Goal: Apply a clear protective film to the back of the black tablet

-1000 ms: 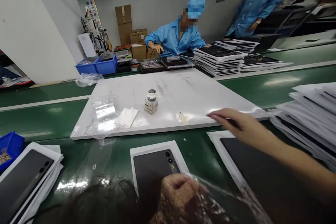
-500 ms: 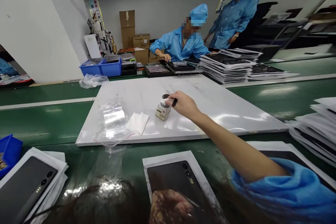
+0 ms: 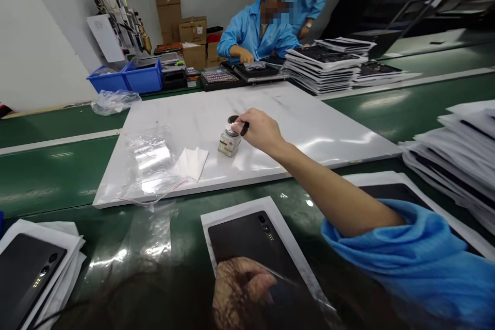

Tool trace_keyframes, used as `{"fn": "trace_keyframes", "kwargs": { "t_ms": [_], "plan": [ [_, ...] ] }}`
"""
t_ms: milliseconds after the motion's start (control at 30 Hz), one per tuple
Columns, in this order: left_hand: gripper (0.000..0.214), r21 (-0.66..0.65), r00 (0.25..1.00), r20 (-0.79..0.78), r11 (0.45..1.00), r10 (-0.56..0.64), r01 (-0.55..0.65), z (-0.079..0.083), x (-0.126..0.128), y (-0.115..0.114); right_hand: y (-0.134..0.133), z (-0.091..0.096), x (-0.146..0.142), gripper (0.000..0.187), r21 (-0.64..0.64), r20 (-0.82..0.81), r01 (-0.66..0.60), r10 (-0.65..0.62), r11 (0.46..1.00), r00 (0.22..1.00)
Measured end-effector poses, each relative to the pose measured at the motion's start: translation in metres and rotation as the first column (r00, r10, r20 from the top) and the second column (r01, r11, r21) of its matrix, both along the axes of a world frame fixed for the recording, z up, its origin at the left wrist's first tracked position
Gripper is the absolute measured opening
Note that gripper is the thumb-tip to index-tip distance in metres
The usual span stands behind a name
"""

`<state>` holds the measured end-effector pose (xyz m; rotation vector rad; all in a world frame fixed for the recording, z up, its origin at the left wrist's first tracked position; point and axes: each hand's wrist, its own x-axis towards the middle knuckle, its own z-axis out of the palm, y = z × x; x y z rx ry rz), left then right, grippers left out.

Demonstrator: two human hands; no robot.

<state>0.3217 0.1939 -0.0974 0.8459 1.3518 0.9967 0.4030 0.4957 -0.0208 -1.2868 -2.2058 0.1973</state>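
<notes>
My right hand (image 3: 260, 129) reaches out over the white board, its fingers pinched at the mouth of a small square glass jar (image 3: 229, 143). Between the fingertips is a bit of something white, and a short black piece juts out beside them. The jar's round dark lid (image 3: 233, 119) shows just behind the fingers. Low in the view, my left hand (image 3: 242, 289) is closed over a dark tablet-like panel (image 3: 247, 237) with camera rings, lying on white sheet. A thin shiny edge runs from its fingers; what they hold is unclear. Hair partly covers this hand.
On the white board (image 3: 309, 139) lie a clear plastic bag (image 3: 149, 160) and a folded white wipe (image 3: 192, 163). More panels (image 3: 31, 263) lie at left, with a stack (image 3: 456, 149) at right. Blue bins (image 3: 143, 76) and a co-worker (image 3: 255, 31) are across the green bench.
The view has shifted, so the board and jar appear higher and further left. My right hand stays at the jar's mouth, and my left hand remains closed over the panel.
</notes>
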Motion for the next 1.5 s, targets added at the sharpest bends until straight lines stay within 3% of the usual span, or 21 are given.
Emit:
{"fn": "trace_keyframes", "kwargs": {
  "t_ms": [133,200,300,400,533,633,733,933,1067,1133,1200,1333,1500],
  "plan": [
    [0.005,-0.009,0.998,-0.003,0.998,-0.058,0.058,-0.003,-0.002,-0.001,-0.052,-0.017,0.038,0.017,0.079,-0.177,-0.065,0.078,0.995,0.981],
    [0.006,0.014,0.997,-0.014,0.997,-0.079,0.079,-0.004,-0.003,-0.002,-0.094,-0.038,0.064,0.016,0.118,-0.268,-0.135,0.163,0.984,0.950],
    [0.009,0.099,0.994,-0.038,0.989,-0.104,0.108,-0.008,-0.003,-0.003,-0.155,-0.076,0.096,0.015,0.111,-0.268,-0.151,0.176,0.982,0.947],
    [0.010,0.184,0.995,-0.070,0.979,-0.073,0.084,-0.010,0.000,-0.004,-0.187,-0.108,0.108,0.019,0.088,-0.233,-0.239,0.253,0.967,0.939],
    [0.013,0.213,0.994,-0.091,0.974,-0.054,0.072,-0.008,0.001,-0.004,-0.186,-0.123,0.104,0.022,0.031,-0.204,-0.267,0.268,0.963,0.942],
    [0.014,0.262,0.978,-0.185,0.954,-0.096,0.144,-0.004,-0.001,-0.003,-0.178,-0.122,0.105,0.021,0.004,-0.180,-0.236,0.233,0.972,0.956],
    [0.016,0.310,0.958,-0.264,0.931,-0.112,0.195,0.002,-0.003,-0.001,-0.177,-0.119,0.111,0.022,-0.011,-0.143,-0.307,0.302,0.952,0.942],
    [0.016,0.323,0.940,-0.321,0.920,-0.114,0.221,0.004,-0.003,0.000,-0.180,-0.113,0.108,0.024,0.055,-0.016,-0.306,0.308,0.950,0.951],
    [0.014,0.352,0.948,-0.296,0.910,-0.116,0.221,-0.011,-0.006,-0.007,-0.183,-0.110,0.113,0.023,-0.030,-0.021,-0.508,0.508,0.861,0.861],
    [0.015,0.364,0.952,-0.291,0.908,-0.100,0.207,-0.015,-0.007,-0.009,-0.183,-0.111,0.123,0.021,-0.080,-0.013,-0.549,0.550,0.832,0.835],
    [0.016,0.360,0.946,-0.305,0.907,-0.108,0.219,-0.013,-0.006,-0.007,-0.179,-0.112,0.135,0.020,-0.080,0.017,-0.527,0.530,0.846,0.848],
    [0.017,0.341,0.946,-0.309,0.917,-0.097,0.205,-0.002,-0.004,-0.001,-0.167,-0.111,0.147,0.022,0.002,0.110,-0.368,0.365,0.930,0.924],
    [0.011,0.109,0.967,-0.216,0.980,-0.138,0.164,-0.004,-0.006,-0.003,-0.167,-0.110,0.139,0.016,0.041,-0.128,-0.178,0.182,0.983,0.975]
  ]
}}
